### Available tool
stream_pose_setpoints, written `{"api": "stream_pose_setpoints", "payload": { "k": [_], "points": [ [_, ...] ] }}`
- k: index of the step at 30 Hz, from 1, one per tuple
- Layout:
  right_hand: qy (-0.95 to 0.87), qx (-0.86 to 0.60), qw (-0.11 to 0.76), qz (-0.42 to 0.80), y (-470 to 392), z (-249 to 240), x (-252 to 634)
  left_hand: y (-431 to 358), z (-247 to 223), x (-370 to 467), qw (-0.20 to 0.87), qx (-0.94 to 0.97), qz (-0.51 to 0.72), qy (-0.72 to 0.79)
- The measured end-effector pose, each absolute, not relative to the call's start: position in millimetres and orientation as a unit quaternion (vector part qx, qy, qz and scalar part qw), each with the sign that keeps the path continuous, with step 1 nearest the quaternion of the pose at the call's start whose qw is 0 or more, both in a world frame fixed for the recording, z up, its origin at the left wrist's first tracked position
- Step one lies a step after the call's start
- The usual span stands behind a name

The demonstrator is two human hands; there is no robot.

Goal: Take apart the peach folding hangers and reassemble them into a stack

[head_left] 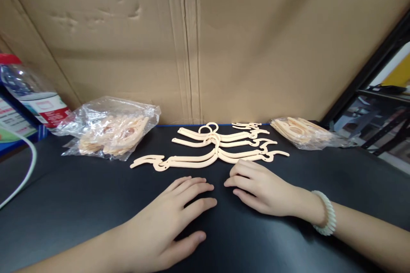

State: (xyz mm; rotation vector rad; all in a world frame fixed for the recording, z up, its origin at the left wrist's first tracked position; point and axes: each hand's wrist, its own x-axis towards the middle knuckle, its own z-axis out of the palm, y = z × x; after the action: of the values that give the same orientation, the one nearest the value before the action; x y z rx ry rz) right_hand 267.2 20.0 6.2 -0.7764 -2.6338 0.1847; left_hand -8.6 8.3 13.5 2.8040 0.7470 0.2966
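Several cream plastic folding hangers [192, 162] lie unfolded and overlapping on the black table [96, 204], their ring-shaped tops near the middle. Smaller cream pieces [246, 126] lie behind them to the right. My left hand [179, 217] rests in front of the hangers with its fingers spread and holds nothing. To its right, my right hand [262, 187] is palm down with fingers slightly bent and apart, also holding nothing; its knuckles are close to the front hanger's right arm. A pale coiled band [325, 213] circles my right wrist.
Clear plastic bags of cream parts lie at the back left [112, 132] and back right [301, 132]. A large bottle [35, 94] and a white cable [28, 170] are at the left. Cardboard [128, 42] stands behind the table; a dark shelf [384, 94] is at right.
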Motion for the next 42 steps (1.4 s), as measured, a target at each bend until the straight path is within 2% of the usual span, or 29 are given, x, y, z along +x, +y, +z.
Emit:
{"api": "stream_pose_setpoints", "payload": {
  "k": [24, 30, 38, 42],
  "points": [
    [-0.935, -0.307, 0.178, 0.023, 13.0, 6.6, 263.8, 8.8, 13.6, -8.4, 0.112, 0.961, 0.109, 0.230],
    [-0.931, -0.311, 0.184, 0.057, 3.8, 7.5, 257.5, 8.0, 16.4, -6.5, 0.117, 0.961, 0.105, 0.227],
    [-0.941, -0.276, 0.138, 0.137, -10.9, 15.1, 248.6, 8.9, 16.2, -8.5, 0.118, 0.960, 0.108, 0.228],
    [-0.966, -0.200, 0.086, 0.140, -17.3, 18.3, 246.7, 9.6, 17.4, -8.7, 0.120, 0.961, 0.092, 0.230]
  ]
}}
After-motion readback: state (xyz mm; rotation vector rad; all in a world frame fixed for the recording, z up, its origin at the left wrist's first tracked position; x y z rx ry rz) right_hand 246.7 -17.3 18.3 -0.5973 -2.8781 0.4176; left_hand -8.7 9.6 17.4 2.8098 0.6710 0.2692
